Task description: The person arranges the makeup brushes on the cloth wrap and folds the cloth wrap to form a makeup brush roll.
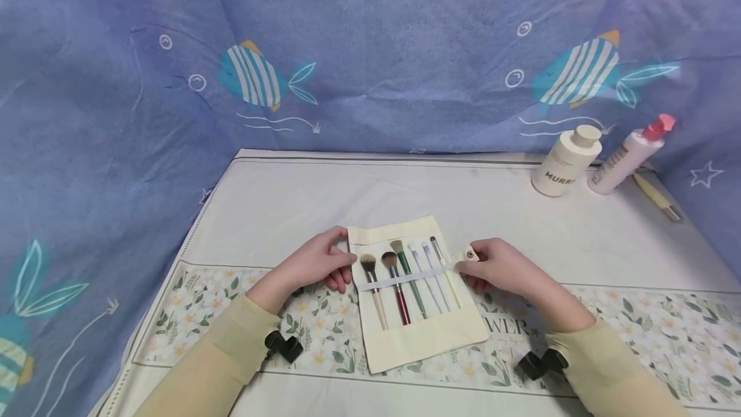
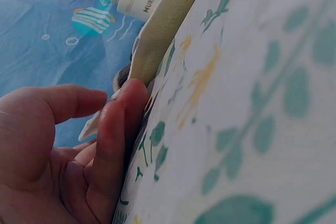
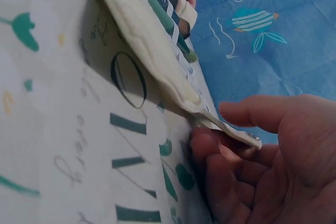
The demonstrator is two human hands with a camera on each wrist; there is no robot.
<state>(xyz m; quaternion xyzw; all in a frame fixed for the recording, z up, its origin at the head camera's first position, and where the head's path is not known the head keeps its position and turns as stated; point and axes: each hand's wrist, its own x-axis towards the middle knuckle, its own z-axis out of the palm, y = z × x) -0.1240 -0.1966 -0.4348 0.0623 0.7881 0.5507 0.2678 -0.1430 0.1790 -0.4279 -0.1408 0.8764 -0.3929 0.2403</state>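
Observation:
A cream cloth makeup brush roll (image 1: 425, 346) lies spread out in front of me, its edge lifted a little off the table in the left wrist view. Several makeup brushes sit in it under a pale elastic band (image 1: 379, 284), among them a red-handled brush (image 1: 401, 301) and a green-handled brush (image 1: 415, 288). My left hand (image 1: 312, 259) pinches the roll's left edge, thumb above and fingers beneath. At the right edge my right hand (image 1: 506, 267) pinches the roll beside a short strap with a metal snap (image 1: 469, 254); this strap (image 3: 239, 132) sticks out between thumb and fingers.
Toward the back right stand a white bottle (image 1: 563, 163) and a pale pump bottle (image 1: 622, 163) with a red top. Beside them lies a cream-handled tool (image 1: 657, 197). A floral cloth strip (image 1: 648, 327) crosses the white table cover. Blue fish-print curtain (image 1: 393, 50) encloses the back and sides.

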